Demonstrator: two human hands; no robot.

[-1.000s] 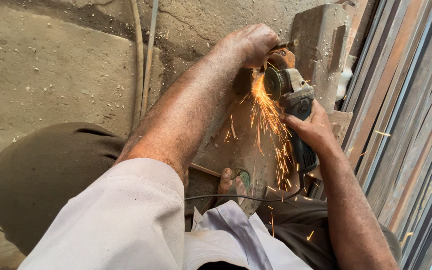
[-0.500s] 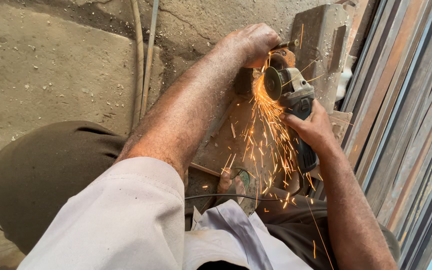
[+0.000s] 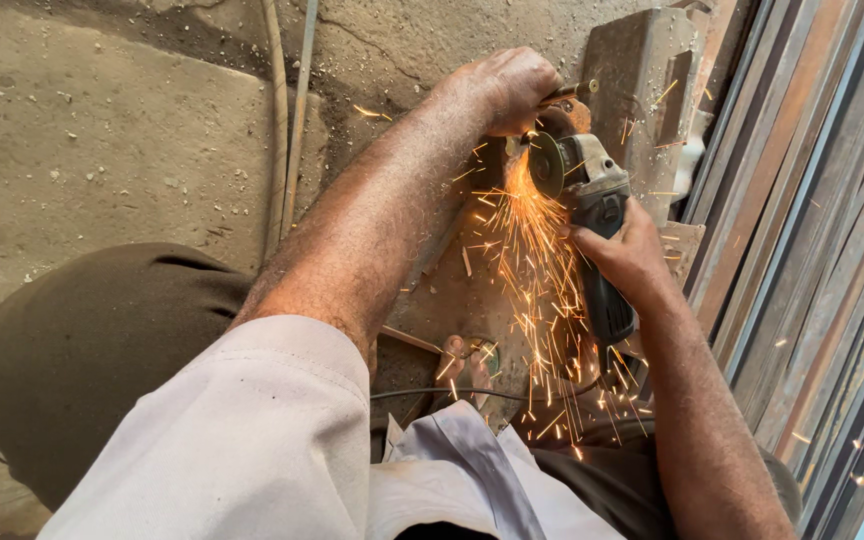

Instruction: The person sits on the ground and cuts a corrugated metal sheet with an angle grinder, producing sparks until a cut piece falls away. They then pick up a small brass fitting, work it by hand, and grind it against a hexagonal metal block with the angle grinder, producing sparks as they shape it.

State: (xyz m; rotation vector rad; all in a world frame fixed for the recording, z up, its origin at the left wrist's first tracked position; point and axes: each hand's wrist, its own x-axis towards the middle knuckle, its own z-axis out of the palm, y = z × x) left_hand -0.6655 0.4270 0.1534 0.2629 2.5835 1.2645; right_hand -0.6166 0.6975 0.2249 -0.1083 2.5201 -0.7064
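Workpiece under left hand [image 3: 507, 88] hidden.

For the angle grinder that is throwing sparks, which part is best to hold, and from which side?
Probably the dark rear body of the angle grinder, from the right and behind the disc, as the right hand wraps it. The body is long and narrow, and the sparks fall under the disc, off that hand.

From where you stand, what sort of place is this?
Most likely a metalworking or welding yard. The right hand grips an angle grinder that throws orange sparks, the left hand steadies it near the disc, long steel bars lie stacked alongside, and the floor is rough, dusty concrete.
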